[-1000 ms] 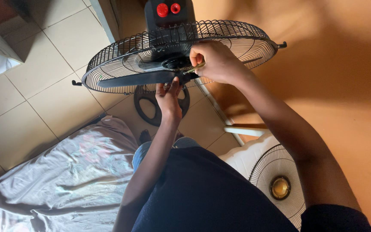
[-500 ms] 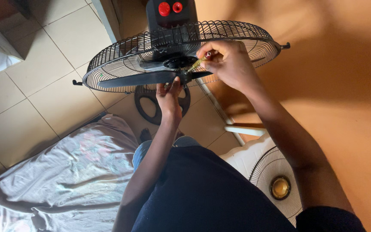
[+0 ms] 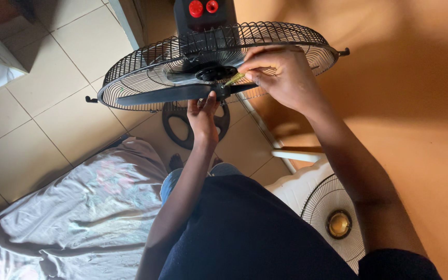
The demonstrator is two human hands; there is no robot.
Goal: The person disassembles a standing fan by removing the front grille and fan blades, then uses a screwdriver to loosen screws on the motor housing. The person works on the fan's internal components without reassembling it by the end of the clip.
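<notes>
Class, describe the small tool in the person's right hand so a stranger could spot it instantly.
Find the black wire fan guard at the top. At its dark hub, the right hand pinches a thin yellowish tool. It is the only pale, slender piece among black parts.

The black fan blade (image 3: 156, 95) extends left of the black hub (image 3: 214, 73), inside the black wire rear guard (image 3: 130, 67). A slim yellow-green tool (image 3: 234, 79) lies tilted, tip beside the hub.

Single head view, looking steeply down from close above, fan (image 3: 219, 67) far centre, tiled floor (image 3: 42, 119) left, lap near
</notes>
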